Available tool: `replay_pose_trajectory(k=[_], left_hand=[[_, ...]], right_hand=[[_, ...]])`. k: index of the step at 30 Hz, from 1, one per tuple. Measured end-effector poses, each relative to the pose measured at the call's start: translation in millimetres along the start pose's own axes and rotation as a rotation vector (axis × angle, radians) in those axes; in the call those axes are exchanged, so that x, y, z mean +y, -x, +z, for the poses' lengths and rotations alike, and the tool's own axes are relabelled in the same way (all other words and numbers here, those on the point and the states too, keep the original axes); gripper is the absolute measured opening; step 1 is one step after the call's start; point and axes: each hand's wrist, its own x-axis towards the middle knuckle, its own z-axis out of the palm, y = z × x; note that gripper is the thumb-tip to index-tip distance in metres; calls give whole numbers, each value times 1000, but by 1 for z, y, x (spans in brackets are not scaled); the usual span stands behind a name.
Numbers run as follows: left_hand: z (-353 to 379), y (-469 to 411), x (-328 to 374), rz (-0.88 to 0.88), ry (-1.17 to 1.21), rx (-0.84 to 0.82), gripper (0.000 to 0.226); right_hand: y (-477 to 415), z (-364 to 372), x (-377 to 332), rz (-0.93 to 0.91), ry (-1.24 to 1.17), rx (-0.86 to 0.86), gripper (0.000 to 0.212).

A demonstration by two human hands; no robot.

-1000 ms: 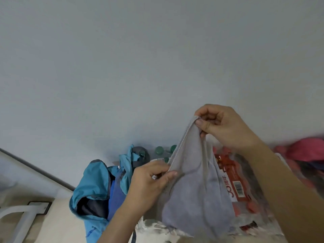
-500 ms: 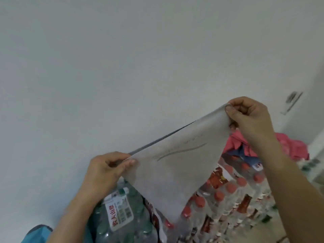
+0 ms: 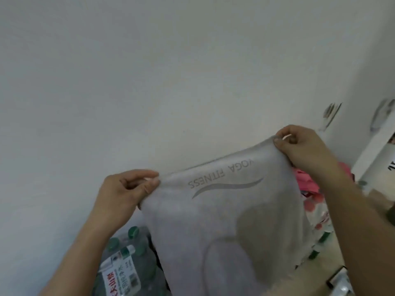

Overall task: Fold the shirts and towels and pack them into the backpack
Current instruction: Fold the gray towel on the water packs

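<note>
A: Since half a second ago the grey towel (image 3: 224, 223) has spread out flat, its print facing me upside down.
B: And the fingers?
A: My left hand (image 3: 123, 194) and right hand (image 3: 303, 149) each pinch a top corner, holding it before the wall (image 3: 149, 82), above the bottled water (image 3: 121, 272).

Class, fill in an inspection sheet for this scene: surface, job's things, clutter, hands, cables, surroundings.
Surface: pale floor, mostly hidden.
Job's things: grey towel printed YOGA FITNESS, held up spread; backpack not in view.
Clutter: green-capped water bottle pack; red-capped bottles; pink cloth.
Hands: left hand and right hand each pinch a top corner.
Cables: nothing seen.
Surroundings: plain white wall.
</note>
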Motion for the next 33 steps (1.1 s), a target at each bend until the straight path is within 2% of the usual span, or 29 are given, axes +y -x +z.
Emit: replay_pose_trajectory(k=[3,6,8,11,17,21,26,29,33], left_hand=[[24,-16,-61,-159,-272,-140,13],[46,-25,-124,-226,-506,-216,14],[56,-28,-149,-268,-605,-195,13],[71,-34,-166,-259,-688,-68,17],[89,-38,-179,-433,-638,227,8],[91,-41,-179,-495,-615,390,11],[96,-37,-188,-581,-437,537,9],[96,-35,-190,-595,-334,550,1],[96,-36,-195,-646,-322,625,6]], right_hand=[[-9,50,62,91,170,-120,9],[-10,100,122,190,242,-243,11],[-12,122,146,204,275,-290,11],[-23,144,164,191,284,-302,14],[-44,179,182,150,332,-326,13],[-51,190,187,92,389,-312,16],[-59,193,190,53,341,-320,19],[-64,196,191,120,305,-338,19],[-68,201,191,193,298,-371,18]])
